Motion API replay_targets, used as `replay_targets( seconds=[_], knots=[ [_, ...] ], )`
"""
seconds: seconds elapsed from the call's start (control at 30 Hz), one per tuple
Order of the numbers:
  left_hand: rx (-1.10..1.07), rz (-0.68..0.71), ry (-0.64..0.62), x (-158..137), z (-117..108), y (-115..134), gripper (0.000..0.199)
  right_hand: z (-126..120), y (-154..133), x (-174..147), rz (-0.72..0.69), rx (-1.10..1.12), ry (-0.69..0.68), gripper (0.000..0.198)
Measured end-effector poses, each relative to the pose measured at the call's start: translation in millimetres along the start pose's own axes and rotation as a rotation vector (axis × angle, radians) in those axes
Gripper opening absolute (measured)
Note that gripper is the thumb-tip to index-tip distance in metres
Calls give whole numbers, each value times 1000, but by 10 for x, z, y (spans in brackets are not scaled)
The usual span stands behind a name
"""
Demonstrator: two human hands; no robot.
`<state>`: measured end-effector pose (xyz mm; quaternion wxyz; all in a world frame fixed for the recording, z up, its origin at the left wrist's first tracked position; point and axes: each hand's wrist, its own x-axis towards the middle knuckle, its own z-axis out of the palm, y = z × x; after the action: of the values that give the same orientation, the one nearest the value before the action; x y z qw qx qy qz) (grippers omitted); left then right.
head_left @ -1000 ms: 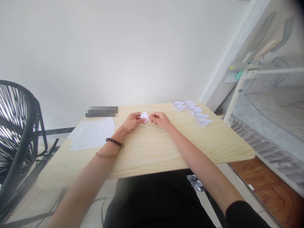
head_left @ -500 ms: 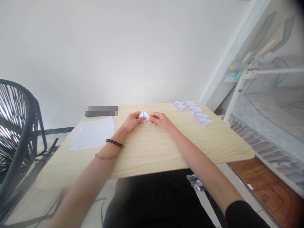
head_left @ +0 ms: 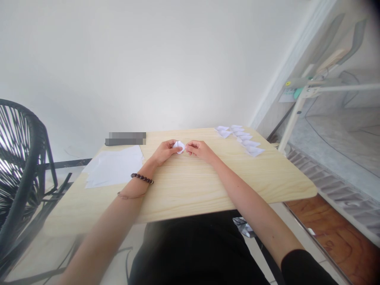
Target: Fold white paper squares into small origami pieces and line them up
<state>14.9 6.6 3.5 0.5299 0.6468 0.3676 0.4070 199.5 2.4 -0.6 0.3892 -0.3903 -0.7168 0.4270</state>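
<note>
The left hand [head_left: 164, 152] and the right hand [head_left: 199, 149] both pinch a small folded paper [head_left: 179, 147] between their fingertips, just above the table [head_left: 190, 186]. Blank sheets [head_left: 114, 166] lie left of the left hand; folded pieces [head_left: 242, 138] lie right of the right hand.

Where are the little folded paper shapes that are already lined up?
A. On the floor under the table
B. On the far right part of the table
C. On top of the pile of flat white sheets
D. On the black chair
B: the folded paper shapes lie in a row on the far right part of the table, apart from the flat white sheets on its left side.
</note>
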Motion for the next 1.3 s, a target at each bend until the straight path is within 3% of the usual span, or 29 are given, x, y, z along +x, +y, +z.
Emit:
replay_targets(
  seconds=[0.13,0.4,0.77,0.9,1.17,1.3],
  knots=[
    [62,-12,-14,-13,15,25,34,25,-5,-9,3,-13,30,28],
    [59,19,-109,-19,-39,24,26,6,18,2,-10,-12,-17,25],
    [23,4,52,-16,24,35,44,23,59,23,-6,-53,67,27],
    [0,-30,38,-11,22,21,45,20,62,23,24,-30,98,27],
    [-27,12,4,-12,13,10,41,8,34,11,-9,-63,11,24],
    [-61,-9,59,6,4,-7,46,25,45,28,6,-42,80,24]
  ],
)
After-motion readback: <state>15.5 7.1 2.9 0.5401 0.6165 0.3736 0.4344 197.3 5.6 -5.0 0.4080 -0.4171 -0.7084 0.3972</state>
